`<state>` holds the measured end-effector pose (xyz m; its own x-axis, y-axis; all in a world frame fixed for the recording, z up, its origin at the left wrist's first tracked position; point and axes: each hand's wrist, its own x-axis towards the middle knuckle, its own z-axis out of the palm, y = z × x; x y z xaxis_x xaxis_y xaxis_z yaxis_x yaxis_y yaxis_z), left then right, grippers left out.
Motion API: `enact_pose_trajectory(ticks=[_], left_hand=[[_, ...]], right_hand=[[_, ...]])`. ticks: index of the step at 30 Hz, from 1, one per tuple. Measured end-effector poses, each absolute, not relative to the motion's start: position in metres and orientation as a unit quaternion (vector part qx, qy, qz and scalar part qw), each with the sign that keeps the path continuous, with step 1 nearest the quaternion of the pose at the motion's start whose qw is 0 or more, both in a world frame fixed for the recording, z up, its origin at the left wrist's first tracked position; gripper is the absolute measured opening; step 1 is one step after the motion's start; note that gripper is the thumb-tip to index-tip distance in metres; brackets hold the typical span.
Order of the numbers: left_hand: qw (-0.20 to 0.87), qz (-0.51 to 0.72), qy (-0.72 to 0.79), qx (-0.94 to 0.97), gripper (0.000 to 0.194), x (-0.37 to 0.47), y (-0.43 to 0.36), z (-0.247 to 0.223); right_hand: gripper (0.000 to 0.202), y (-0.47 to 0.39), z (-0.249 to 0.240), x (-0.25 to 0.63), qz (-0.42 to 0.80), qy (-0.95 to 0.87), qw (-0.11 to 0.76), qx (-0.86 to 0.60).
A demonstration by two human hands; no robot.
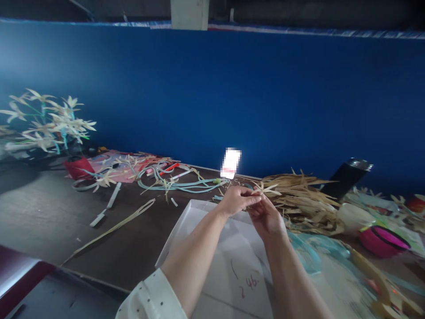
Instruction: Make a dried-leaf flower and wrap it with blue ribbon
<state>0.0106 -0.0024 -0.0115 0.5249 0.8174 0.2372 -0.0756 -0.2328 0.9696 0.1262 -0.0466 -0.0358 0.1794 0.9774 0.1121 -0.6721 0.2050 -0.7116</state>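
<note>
A small pale flower [268,189] of dried leaf strips shows its thin, pointed petals at my fingertips. My left hand [236,201] is closed, its thumb and fingers pinched at the flower's base. My right hand [268,218] comes up from below and to the right, its fingers closed round the same spot; the stem between the hands is hidden. Under both wrists lies a shallow white box lid [212,248] with red handwritten numbers. Just right of the hands is a heap of dried brown husks [302,195].
Dried-leaf flowers [56,119] rise from a red pot [79,168] at the left. Pale-blue cords [179,188] lie behind the lid, near a bright, blurred-out screen [231,163]. A black flask [345,179], pink pouch [383,241] and wooden tool [375,279] are at the right.
</note>
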Motion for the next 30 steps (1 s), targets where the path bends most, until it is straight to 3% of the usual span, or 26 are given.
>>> enact_pose_trajectory(ticks=[6,17,24,30], left_hand=[[0.589,0.390,0.263,0.657,0.036,0.0121,-0.0025,-0.0123],[0.525,0.425,0.314,0.668,0.023,0.0167,0.0001,-0.0156],[0.359,0.462,0.337,0.738,0.013,0.0183,0.0003,-0.0148],[0.368,0.512,0.317,0.708,0.014,0.0199,-0.0025,-0.0132]], right_hand=[[0.022,-0.0438,-0.0393,0.1286,0.572,-0.278,0.722,-0.273],[0.024,-0.0420,-0.0435,0.1272,0.549,-0.293,0.725,-0.295],[0.025,-0.0437,-0.0416,0.1251,0.540,-0.282,0.724,-0.325],[0.030,-0.0456,-0.0386,0.1208,0.479,-0.276,0.740,-0.382]])
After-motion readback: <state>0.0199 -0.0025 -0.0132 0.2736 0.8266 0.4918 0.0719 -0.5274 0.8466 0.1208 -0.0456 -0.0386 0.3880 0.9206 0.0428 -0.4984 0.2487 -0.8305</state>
